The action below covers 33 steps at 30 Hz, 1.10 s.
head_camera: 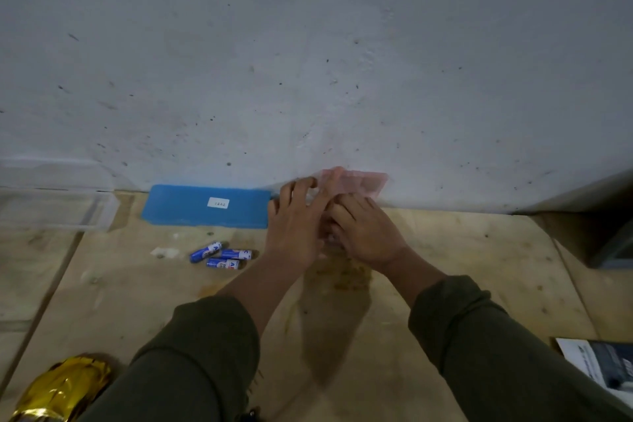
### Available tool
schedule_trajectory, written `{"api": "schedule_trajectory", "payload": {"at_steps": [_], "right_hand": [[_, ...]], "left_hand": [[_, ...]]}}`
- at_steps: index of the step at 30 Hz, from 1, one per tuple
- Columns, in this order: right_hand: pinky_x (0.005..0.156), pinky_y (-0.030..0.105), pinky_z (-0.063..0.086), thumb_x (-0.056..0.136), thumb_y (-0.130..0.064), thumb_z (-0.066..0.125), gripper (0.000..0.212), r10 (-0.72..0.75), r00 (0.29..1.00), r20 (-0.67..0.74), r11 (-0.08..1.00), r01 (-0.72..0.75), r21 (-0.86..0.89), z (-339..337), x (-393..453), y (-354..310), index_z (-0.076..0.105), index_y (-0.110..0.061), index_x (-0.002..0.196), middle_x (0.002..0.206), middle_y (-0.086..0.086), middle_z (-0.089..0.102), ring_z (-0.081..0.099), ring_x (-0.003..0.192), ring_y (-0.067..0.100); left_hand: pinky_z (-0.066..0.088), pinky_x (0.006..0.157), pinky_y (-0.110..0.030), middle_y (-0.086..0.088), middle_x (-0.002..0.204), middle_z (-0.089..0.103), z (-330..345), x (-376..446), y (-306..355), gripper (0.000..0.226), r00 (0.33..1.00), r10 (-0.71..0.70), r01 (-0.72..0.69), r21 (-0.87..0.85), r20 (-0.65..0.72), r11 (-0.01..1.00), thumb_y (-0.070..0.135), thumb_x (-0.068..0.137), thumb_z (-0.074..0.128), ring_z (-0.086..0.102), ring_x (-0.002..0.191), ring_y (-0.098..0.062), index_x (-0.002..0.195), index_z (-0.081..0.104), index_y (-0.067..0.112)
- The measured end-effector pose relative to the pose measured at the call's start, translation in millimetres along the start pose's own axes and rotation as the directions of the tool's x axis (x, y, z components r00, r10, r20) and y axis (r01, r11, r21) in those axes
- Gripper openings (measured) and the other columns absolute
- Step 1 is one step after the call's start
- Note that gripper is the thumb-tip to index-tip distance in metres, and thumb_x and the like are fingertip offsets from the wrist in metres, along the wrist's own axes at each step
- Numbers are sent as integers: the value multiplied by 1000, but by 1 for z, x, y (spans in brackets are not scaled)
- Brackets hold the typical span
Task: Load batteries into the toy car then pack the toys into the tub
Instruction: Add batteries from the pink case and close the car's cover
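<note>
At your far left a clear plastic tub sits against the wall, and a crinkled gold foil toy car lies by your left sleeve. A flat blue foam pad rests beyond three blue cylindrical batteries on the plywood table. Your left hand, fingers spread, and your right hand, fingers curled, hold a translucent pink plastic piece; its shape is blurred.

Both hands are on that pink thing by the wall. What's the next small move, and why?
Probably reach the left hand to the three blue batteries lying loose on the board just to its left. Both hands, right hand included, cover the blurred pink item; whether a compartment is open cannot be told.
</note>
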State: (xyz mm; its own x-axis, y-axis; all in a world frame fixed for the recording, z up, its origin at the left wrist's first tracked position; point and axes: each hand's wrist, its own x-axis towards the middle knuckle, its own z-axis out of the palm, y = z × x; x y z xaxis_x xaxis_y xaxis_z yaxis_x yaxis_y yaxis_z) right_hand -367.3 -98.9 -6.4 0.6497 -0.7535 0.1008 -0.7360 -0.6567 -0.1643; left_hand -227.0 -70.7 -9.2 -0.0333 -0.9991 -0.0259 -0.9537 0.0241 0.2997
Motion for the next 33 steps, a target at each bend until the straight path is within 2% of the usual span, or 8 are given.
{"api": "schedule_trajectory", "payload": {"at_steps": [2,4,7,10,15,19,24,33], "right_hand": [[87,37,51,98,-34,29,33,49,972,-232,986,-84,-142,-5,-8,1,51,-15,113,118,12,58,56,105,29],[98,43,44,95,-38,36,39,173,927,-332,959,-235,-157,-13,-12,0,43,-17,126,132,13,47,43,120,29],[106,52,35,95,-42,32,50,280,925,-257,930,-328,-167,-14,-22,-3,35,-16,137,141,12,49,43,132,31],[102,51,41,97,-41,19,50,322,933,-161,927,-345,-148,-9,-36,-14,42,-13,133,129,9,59,55,122,29],[95,44,48,97,-37,25,46,286,949,-131,945,-302,-127,8,-52,-23,63,-16,113,112,5,66,64,104,23],[95,44,48,99,-40,13,60,322,943,-86,937,-330,-116,14,-58,-22,65,-15,115,115,5,67,64,107,23],[91,41,50,93,-37,33,42,296,951,-95,943,-307,-131,9,-49,-23,66,-15,107,106,6,68,65,100,25],[85,41,51,90,-41,43,41,-46,999,-8,997,45,-62,9,9,-121,50,-26,127,122,10,61,61,106,28]], "left_hand": [[22,113,-46,-5,151,17,-3,0,2,103,999,-37,37,-19,4,999,33,81,70,16,139,-27,148,-8,39],[22,114,-46,-5,151,16,-4,-2,5,99,999,-51,51,-32,-9,998,32,81,69,16,140,-27,145,-6,40],[22,115,-46,-5,151,12,-4,-9,11,91,998,-46,44,-56,-38,997,33,84,67,14,141,-27,146,0,41],[16,117,-44,-4,155,8,-2,-17,12,78,1000,-28,28,-11,-8,1000,34,87,62,11,143,-27,146,11,37],[14,116,-43,2,156,14,3,-30,7,58,993,42,-50,72,106,996,25,96,48,9,145,-22,146,18,30],[4,118,-50,5,161,3,7,-34,1,65,981,37,-57,101,189,993,35,99,44,-1,148,-22,151,5,31],[2,117,-52,8,161,-2,-6,-40,-5,75,965,74,-104,108,250,989,39,95,49,-11,148,-21,152,0,32],[22,110,-42,2,157,16,-70,-117,-127,69,966,-239,221,175,95,960,50,89,52,13,145,-20,148,21,31]]}}
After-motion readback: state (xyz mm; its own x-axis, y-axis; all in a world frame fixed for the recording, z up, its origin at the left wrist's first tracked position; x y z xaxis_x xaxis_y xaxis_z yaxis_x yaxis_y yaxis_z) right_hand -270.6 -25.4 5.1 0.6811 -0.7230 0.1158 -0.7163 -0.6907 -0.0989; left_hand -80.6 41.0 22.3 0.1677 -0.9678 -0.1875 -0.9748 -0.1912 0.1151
